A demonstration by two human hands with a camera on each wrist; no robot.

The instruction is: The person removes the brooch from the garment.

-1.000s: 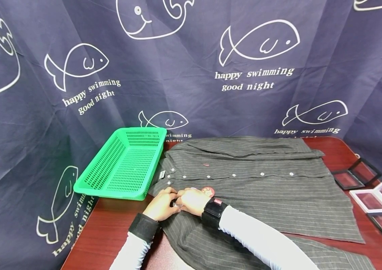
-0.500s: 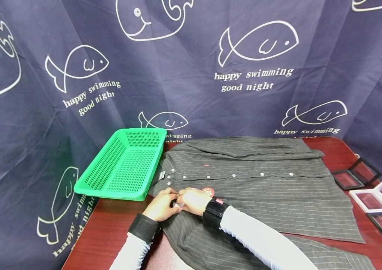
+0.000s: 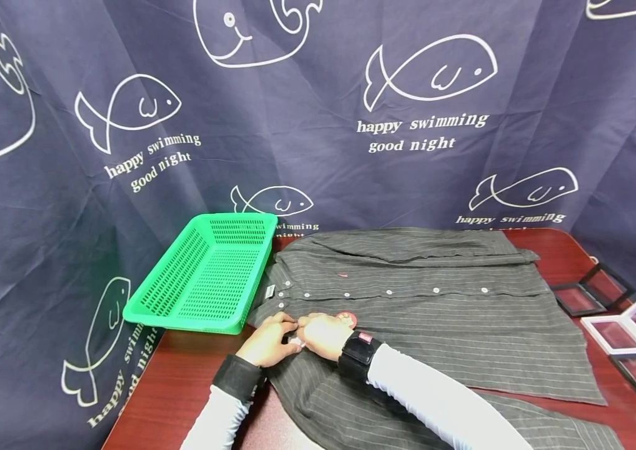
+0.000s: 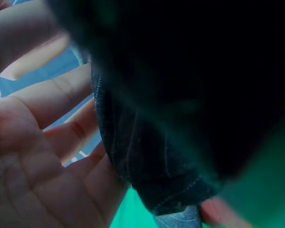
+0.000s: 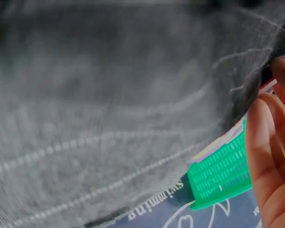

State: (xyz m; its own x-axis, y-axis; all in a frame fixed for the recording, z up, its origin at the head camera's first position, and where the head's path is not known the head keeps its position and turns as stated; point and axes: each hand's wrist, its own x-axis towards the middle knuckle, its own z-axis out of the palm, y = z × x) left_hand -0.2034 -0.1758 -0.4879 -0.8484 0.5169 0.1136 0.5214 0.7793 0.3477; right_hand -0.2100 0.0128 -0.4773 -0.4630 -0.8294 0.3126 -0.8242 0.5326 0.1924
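Note:
A dark grey striped button-up shirt [image 3: 442, 337] lies spread on the table, collar to the left. My left hand [image 3: 266, 344] is at its near shoulder, gripping the cloth; the left wrist view has the fingers [image 4: 61, 90] along the shirt's stitched edge [image 4: 133, 142]. Facing it, my right hand [image 3: 320, 335] pinches the same area, thumb and fingertips [image 5: 259, 114] at the cloth's edge in the right wrist view. A small whitish shiny piece [image 3: 295, 341] shows between the hands; what it is I cannot tell. A round red badge [image 3: 347, 319] with a pale paw print sits on the shirt just beyond my right hand.
A green plastic basket [image 3: 247, 269] with perforated sides stands at the table's left, behind my left hand. Black [image 3: 593, 290] and white [image 3: 613, 333] hinged frames stand or lie at the right edge. A dark blue curtain [image 3: 318, 125] with fish prints hangs behind.
Both hands stay almost in place, with only slight finger and right wrist movement. A white spot beside the red badge is now hidden by my right hand.

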